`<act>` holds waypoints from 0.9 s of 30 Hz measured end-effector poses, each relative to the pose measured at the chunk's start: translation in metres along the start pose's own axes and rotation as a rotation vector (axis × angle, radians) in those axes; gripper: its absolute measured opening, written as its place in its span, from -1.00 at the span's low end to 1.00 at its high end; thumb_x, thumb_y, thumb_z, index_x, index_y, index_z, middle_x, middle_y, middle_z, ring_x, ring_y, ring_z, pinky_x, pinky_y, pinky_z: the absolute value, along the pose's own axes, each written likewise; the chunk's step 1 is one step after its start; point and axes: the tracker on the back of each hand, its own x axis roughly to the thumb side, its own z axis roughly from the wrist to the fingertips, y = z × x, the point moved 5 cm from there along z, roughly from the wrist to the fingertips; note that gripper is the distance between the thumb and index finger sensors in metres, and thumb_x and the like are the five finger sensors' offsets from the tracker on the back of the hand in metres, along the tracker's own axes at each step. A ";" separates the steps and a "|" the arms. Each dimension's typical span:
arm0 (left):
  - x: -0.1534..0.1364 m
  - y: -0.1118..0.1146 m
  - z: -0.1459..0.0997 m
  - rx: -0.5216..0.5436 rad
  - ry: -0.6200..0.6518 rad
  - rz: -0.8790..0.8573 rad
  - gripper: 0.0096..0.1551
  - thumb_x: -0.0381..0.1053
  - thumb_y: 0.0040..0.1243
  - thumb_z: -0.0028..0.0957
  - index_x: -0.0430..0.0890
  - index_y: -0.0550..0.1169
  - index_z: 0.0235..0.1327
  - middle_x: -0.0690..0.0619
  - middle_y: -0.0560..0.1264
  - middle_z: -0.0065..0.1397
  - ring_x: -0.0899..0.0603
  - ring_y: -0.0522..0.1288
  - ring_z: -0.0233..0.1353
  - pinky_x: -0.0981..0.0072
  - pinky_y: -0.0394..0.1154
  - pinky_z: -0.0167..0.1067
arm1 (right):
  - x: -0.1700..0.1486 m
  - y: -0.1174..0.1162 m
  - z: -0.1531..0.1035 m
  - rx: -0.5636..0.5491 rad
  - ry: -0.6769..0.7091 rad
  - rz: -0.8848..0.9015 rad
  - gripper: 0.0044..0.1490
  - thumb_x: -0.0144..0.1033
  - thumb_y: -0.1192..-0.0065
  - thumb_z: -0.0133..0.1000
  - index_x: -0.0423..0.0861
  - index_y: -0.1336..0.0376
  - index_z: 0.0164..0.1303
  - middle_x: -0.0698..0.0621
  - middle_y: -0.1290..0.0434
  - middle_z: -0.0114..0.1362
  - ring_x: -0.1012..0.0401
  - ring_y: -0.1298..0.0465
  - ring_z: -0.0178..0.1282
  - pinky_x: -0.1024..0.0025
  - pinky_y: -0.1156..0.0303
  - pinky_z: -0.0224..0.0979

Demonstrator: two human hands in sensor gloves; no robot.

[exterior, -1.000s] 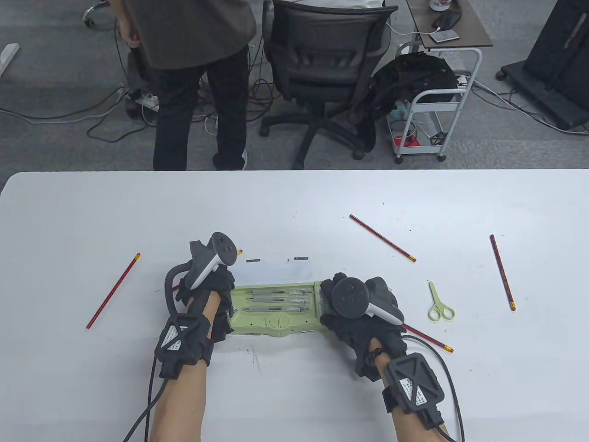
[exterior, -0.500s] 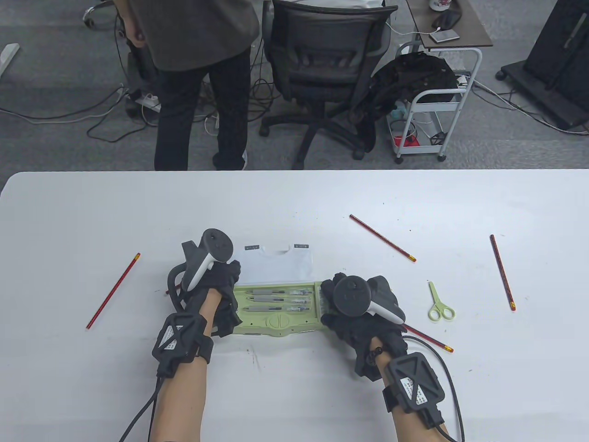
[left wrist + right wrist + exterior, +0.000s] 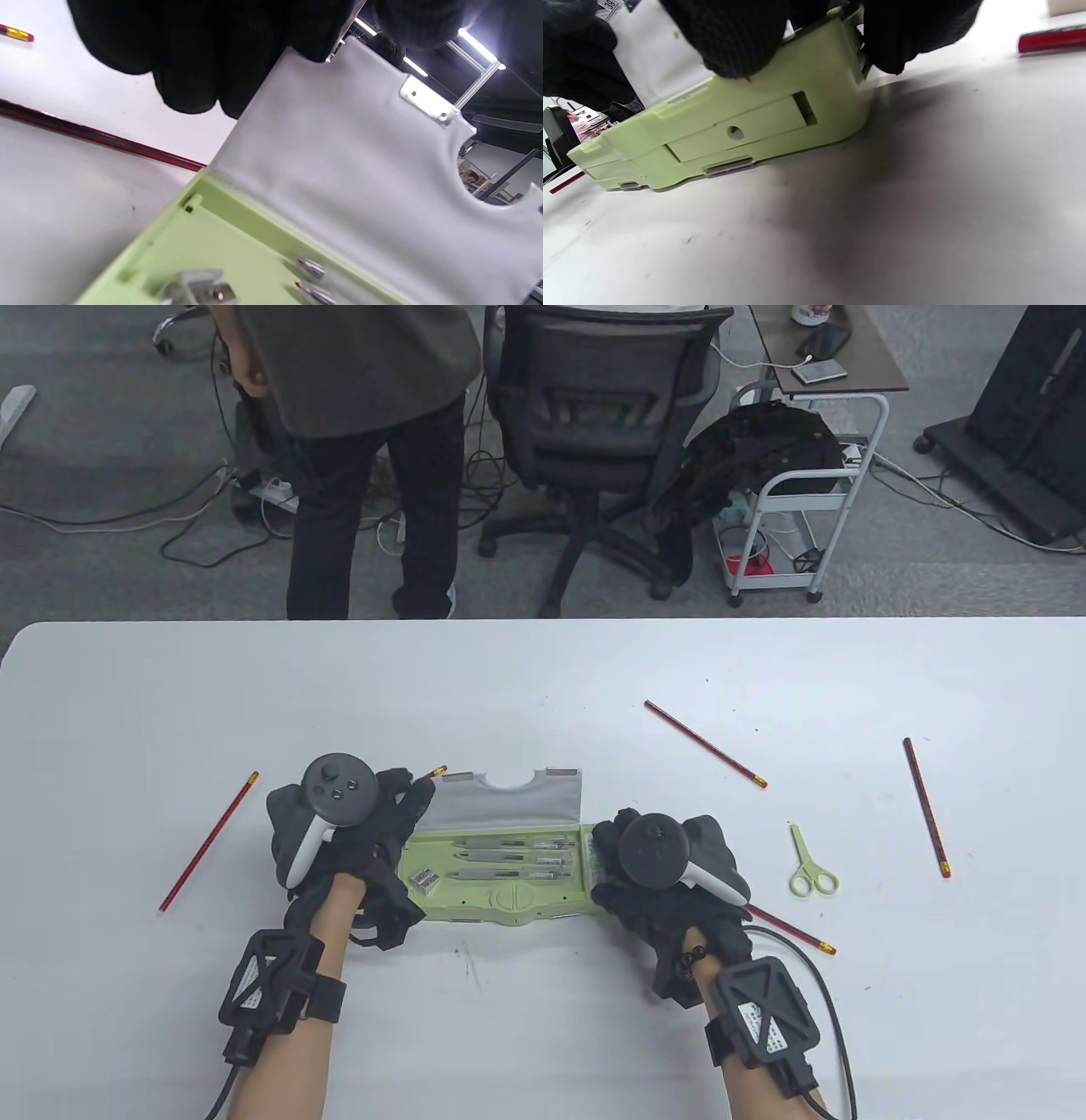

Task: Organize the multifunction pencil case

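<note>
Gripping the right end of the pale green plastic pencil case (image 3: pixel 501 875), the right hand (image 3: pixel 657 882) curls its black-gloved fingers (image 3: pixel 738 38) over the top edge there, with the thumb down the end wall; the right wrist view shows the case's underside corner resting on the white table (image 3: pixel 543 678). At the other end, the left hand (image 3: pixel 356 848) has its fingers (image 3: pixel 182 55) against the left edge of the raised white fabric-lined lid (image 3: pixel 509 802). Whether those fingers pinch the lid or only push against it cannot be told, since the lid's edge hides their tips. The lid stands open and tilts back from the hinge along the case's far side, two small metal plates near its free edge.

Inside the green tray lie three grey pens (image 3: pixel 509 857) side by side, lengthwise, and a small silver metal sharpener (image 3: pixel 423 882) sits in the left compartment. The case lies near the table's front edge, between the two forearms.

Red pencils are scattered around: one (image 3: pixel 208 841) left of the left hand, one (image 3: pixel 704 743) beyond the right hand, one (image 3: pixel 926 806) far right, one (image 3: pixel 789 927) partly under the right hand, and one tip (image 3: pixel 434 772) showing by the left fingers. Small green-handled scissors (image 3: pixel 810 865) lie right of the right hand. Past the table stand a person in dark trousers (image 3: pixel 365 475), a black office chair (image 3: pixel 594 432) and a white cart (image 3: pixel 797 500).
</note>
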 end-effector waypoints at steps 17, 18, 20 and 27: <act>-0.009 0.033 -0.027 -0.100 0.112 0.096 -0.23 0.24 0.08 0.11 -0.12 0.43 0.53 -0.25 0.44 0.61 -0.45 0.44 0.51 -0.46 0.34 0.35 | -0.001 0.000 -0.001 -0.002 0.003 0.004 -0.01 -0.20 -0.21 0.10 -0.34 0.08 0.62 -0.53 0.18 0.61 -0.32 -0.33 0.50 -0.15 -0.32 0.52; -0.010 0.037 -0.027 -0.115 0.124 0.115 -0.23 0.21 0.09 0.13 -0.11 0.39 0.57 -0.28 0.34 0.68 -0.47 0.38 0.55 -0.47 0.31 0.37 | -0.001 0.000 -0.001 -0.002 0.003 0.006 -0.01 -0.21 -0.21 0.10 -0.34 0.08 0.62 -0.53 0.18 0.61 -0.32 -0.33 0.50 -0.15 -0.32 0.52; -0.012 0.048 -0.026 -0.152 0.169 0.156 -0.23 0.16 0.11 0.14 -0.07 0.33 0.62 -0.29 0.21 0.74 -0.49 0.30 0.61 -0.48 0.27 0.39 | -0.001 0.000 -0.002 0.001 0.003 0.011 -0.02 -0.22 -0.20 0.10 -0.34 0.08 0.62 -0.53 0.19 0.61 -0.32 -0.33 0.50 -0.15 -0.32 0.52; -0.017 0.064 -0.028 -0.214 0.214 0.264 -0.18 0.13 0.12 0.14 -0.01 0.19 0.67 -0.21 0.07 0.79 -0.47 0.19 0.68 -0.51 0.22 0.42 | -0.001 -0.001 -0.002 0.007 0.001 0.014 -0.03 -0.22 -0.19 0.11 -0.34 0.09 0.63 -0.53 0.20 0.60 -0.32 -0.33 0.51 -0.16 -0.31 0.52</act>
